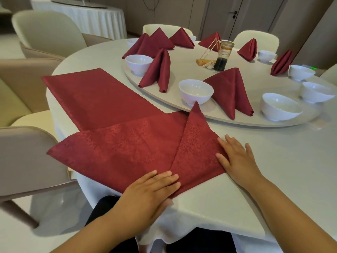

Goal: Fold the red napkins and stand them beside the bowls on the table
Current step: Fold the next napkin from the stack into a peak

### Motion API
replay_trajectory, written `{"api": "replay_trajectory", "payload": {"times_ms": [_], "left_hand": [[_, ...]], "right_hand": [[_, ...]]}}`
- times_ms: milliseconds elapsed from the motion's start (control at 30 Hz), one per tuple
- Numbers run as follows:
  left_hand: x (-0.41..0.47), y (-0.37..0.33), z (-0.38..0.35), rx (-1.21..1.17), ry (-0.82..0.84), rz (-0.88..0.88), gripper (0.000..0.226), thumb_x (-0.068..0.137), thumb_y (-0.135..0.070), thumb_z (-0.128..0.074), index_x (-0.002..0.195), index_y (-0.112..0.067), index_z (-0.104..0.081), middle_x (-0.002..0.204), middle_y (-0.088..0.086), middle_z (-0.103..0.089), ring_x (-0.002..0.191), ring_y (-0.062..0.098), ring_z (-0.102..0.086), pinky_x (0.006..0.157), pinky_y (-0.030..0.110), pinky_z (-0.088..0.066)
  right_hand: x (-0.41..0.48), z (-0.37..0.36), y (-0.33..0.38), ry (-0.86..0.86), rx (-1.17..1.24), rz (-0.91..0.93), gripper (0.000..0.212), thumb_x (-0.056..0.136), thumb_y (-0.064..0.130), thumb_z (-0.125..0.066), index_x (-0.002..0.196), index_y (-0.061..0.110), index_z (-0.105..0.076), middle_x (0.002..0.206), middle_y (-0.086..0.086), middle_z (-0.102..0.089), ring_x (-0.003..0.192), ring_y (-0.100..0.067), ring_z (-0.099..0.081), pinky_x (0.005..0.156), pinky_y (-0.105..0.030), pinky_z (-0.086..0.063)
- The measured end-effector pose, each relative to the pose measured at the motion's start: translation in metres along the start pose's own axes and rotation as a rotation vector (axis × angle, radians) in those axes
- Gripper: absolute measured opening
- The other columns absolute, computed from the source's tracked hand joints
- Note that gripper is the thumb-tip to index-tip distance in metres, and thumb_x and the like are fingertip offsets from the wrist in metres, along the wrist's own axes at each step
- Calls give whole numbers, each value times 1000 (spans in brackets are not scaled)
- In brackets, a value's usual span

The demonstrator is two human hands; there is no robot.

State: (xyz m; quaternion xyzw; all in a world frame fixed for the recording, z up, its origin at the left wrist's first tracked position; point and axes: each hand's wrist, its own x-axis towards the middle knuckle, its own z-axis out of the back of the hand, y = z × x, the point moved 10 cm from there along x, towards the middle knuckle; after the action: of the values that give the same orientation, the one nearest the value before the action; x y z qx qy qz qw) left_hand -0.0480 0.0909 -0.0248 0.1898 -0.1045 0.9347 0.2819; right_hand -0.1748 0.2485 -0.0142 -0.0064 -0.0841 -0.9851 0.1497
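A dark red patterned cloth napkin (pixel 127 152), partly folded with its right flap turned up to a point, is laid at the near edge of the white-clothed round bench (pixel 273 161). It is pressed flat at its near point by the left hand (pixel 151 190), fingers straight and together, and at its right corner by the right hand (pixel 237 159), fingers spread. Folded red napkins (pixel 229 90) are stood beside white round bowls (pixel 196 91) on the pale turntable (pixel 191 70).

Cream padded chairs (pixel 47 31) | rear table (pixel 87 17) — pleated white skirt | grey door (pixel 222 8) — lever handle (pixel 234 14) | pale floor (pixel 7 48)
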Motion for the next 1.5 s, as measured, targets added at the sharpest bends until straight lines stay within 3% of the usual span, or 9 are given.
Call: {"api": "replay_trajectory", "payload": {"times_ms": [167,300,433,633,767,1000,1200,1300,1500], "left_hand": [[-1,-3,11,-12,-117,0,56,101,-35,-15,104,-23,-70,112,-9,-66,109,5,-55,97,24,-34],[-6,-2,18,-83,-230,-16,34,100,-40,-27,109,-23,-55,109,-6,-68,109,5,-52,99,22,-34],[-23,4,32,-97,-318,4,45,93,-53,-39,119,-17,-48,126,-5,-50,120,9,-46,108,22,-26],[-75,82,50,45,-251,237,58,69,-26,-48,125,-16,-43,131,-2,-42,136,-2,-21,113,23,-13],[-100,146,55,216,-165,461,75,55,-15,-60,127,-10,-39,127,17,-50,118,26,-37,111,25,-6],[-110,185,75,306,-320,578,53,68,-11,-36,121,-9,-44,113,26,-60,106,28,-42,98,41,-23],[-133,196,115,368,-357,569,44,71,-13,-34,107,-8,-60,105,23,-65,102,26,-44,111,24,-8],[-144,183,145,312,-354,503,32,73,-15,-36,100,-10,-54,96,23,-67,88,36,-62,83,48,-46],[-167,163,188,221,-328,617,26,74,-17,-43,99,-25,-48,83,8,-71,72,34,-68,54,44,-51]], "right_hand": [[-28,47,40,-514,183,306,29,79,11,-57,105,5,-68,114,-13,-64,110,-25,-58,109,-28,-25],[-72,40,90,-500,282,631,37,93,30,-44,86,8,-73,95,-2,-71,97,-8,-57,103,-21,-31],[-90,18,112,-439,243,725,52,98,38,-29,88,15,-74,98,3,-71,100,-5,-56,106,-16,-26],[-104,5,149,-498,113,862,49,99,34,-27,92,19,-74,103,5,-70,104,-7,-54,103,-25,-32],[-100,-2,155,-569,99,868,33,89,32,-44,83,21,-75,95,6,-72,92,-9,-64,98,-28,-37],[-95,0,150,-577,224,817,53,99,37,-30,76,18,-74,91,3,-72,93,-4,-56,101,-20,-33],[-89,5,151,-518,249,800,55,98,43,-30,76,19,-74,93,5,-72,94,-3,-56,101,-15,-29],[-89,3,156,-462,300,829,46,97,43,-31,82,25,-70,95,6,-71,96,-1,-56,102,-14,-30],[-86,3,165,-288,453,831,28,93,52,-35,92,35,-57,101,22,-64,102,8,-54,103,-8,-28]]}}
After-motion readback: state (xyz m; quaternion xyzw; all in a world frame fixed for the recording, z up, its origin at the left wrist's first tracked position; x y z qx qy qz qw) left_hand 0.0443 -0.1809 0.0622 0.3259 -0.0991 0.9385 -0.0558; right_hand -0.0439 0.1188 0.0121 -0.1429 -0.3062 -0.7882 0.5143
